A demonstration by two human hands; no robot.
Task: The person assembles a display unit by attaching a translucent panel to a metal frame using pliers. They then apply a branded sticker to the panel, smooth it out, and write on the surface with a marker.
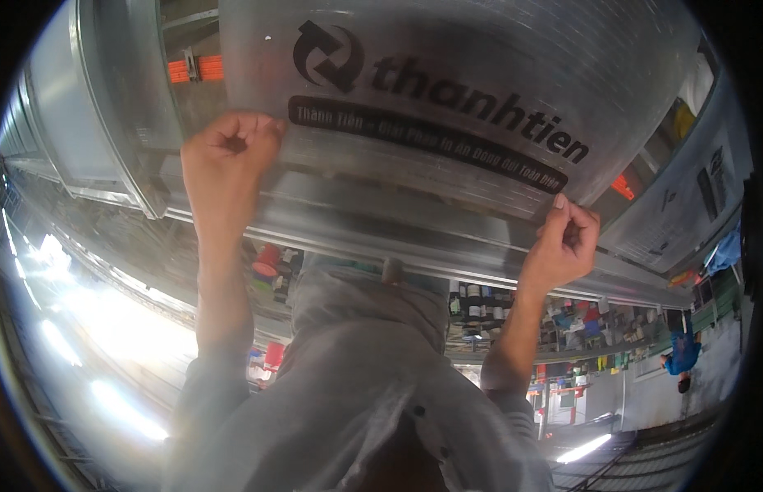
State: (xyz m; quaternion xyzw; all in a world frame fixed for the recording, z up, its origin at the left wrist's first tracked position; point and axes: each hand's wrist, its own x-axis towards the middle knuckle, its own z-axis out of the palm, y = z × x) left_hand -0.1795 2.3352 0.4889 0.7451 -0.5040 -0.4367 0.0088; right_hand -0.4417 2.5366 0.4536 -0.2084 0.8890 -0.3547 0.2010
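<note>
A clear plastic sheet (480,57) with a black printed logo and a dark printed strip lies in front of me. At the strip's left end, my left hand (226,164) is closed in a pinch at the sheet's near edge. My right hand (564,246) pinches that edge beyond the strip's right end, thumb against curled fingers. Between the two hands the printed strip spans the sheet. The exact grip is partly hidden by my fingers.
A metal rail (381,246) runs along the near side. Metal-edged translucent panels (111,98) stand to the left, near an orange band (197,69). Another printed panel (677,213) is at the right. Several containers (480,303) and a person in blue (683,357) are farther off.
</note>
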